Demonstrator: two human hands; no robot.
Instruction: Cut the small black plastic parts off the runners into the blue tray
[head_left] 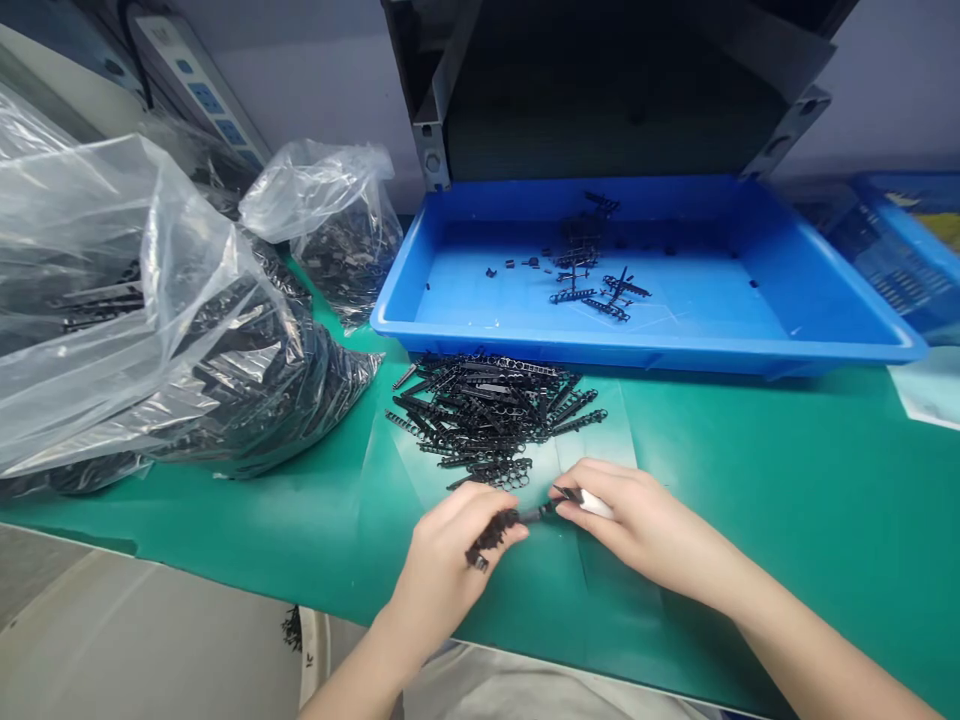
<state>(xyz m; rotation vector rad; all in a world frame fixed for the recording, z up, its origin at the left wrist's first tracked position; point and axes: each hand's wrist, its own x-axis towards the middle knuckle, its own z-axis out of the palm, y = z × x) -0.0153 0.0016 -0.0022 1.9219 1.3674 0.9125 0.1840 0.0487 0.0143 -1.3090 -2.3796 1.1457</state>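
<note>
My left hand [450,550] is closed around a black plastic strip of small parts [495,532], held low over the green mat [750,480] near the table's front edge. My right hand [637,520] pinches a small tool with a white handle [592,503], its dark tip touching the strip's end. Just beyond both hands lies a pile of several similar black strips [495,410] on a clear sheet.
A blue tray [825,300] with a few black pieces stands behind the pile, under a dark machine housing [600,80]. Clear plastic bags full of black parts [150,330] fill the left side. Another blue bin [900,240] sits at the far right.
</note>
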